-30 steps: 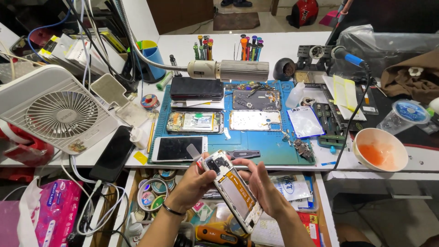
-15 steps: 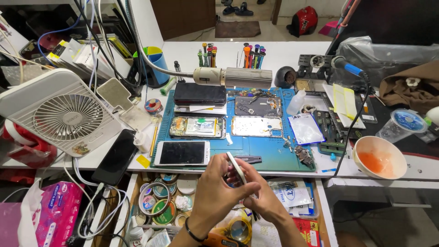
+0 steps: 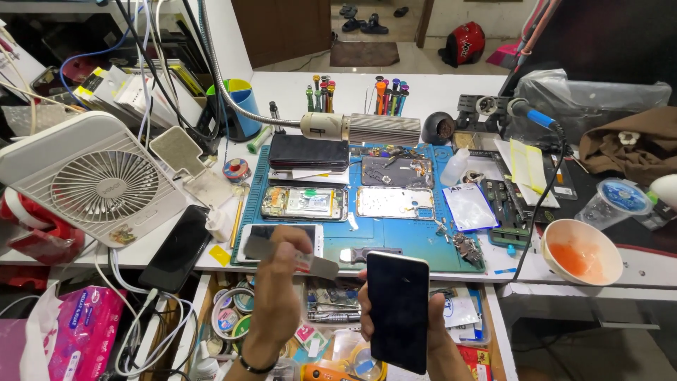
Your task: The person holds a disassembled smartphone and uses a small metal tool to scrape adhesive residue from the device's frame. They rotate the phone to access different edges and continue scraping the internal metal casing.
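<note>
Black phone [image 3: 397, 310], blue mat [image 3: 395, 236]

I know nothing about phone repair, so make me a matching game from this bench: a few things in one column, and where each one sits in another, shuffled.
Things:
1. dark phone
2. thin metal tool
3. white fan
4. orange-stained bowl

Places:
A. far left of the bench
B. in the right hand, screen towards the camera
C. right end of the bench, past the blue mat
D. in the left hand, above the open drawer

Pairs: 1-B, 2-D, 3-A, 4-C
</note>
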